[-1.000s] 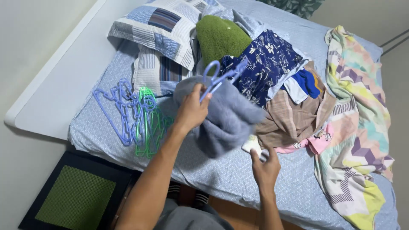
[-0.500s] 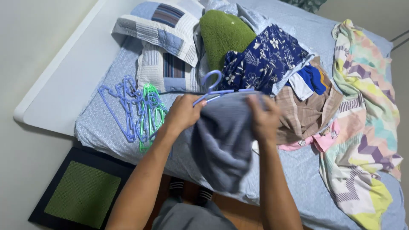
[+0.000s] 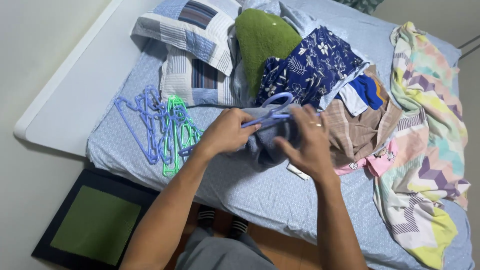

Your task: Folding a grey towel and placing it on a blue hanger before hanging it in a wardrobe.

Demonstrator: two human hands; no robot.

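Observation:
Both hands are together over the near middle of the bed (image 3: 260, 195). My left hand (image 3: 227, 132) grips a purple plastic hanger (image 3: 272, 112) whose hook curves up just beyond my fingers. A grey-blue garment (image 3: 265, 145) is bunched on the hanger between the hands. My right hand (image 3: 307, 142), wearing a ring, closes on the garment's right side and hides part of it.
Several purple and green hangers (image 3: 162, 127) lie to the left on the bed. Patchwork pillows (image 3: 192, 47), a green towel (image 3: 262, 40), a navy floral garment (image 3: 315, 62), a brown garment (image 3: 357, 132) and a pastel blanket (image 3: 430, 130) lie beyond. A green mat (image 3: 95, 225) is on the floor.
The garment, held up and spread between the hands before, is now lowered and bunched on the hanger. My right hand moved from below up onto the cloth.

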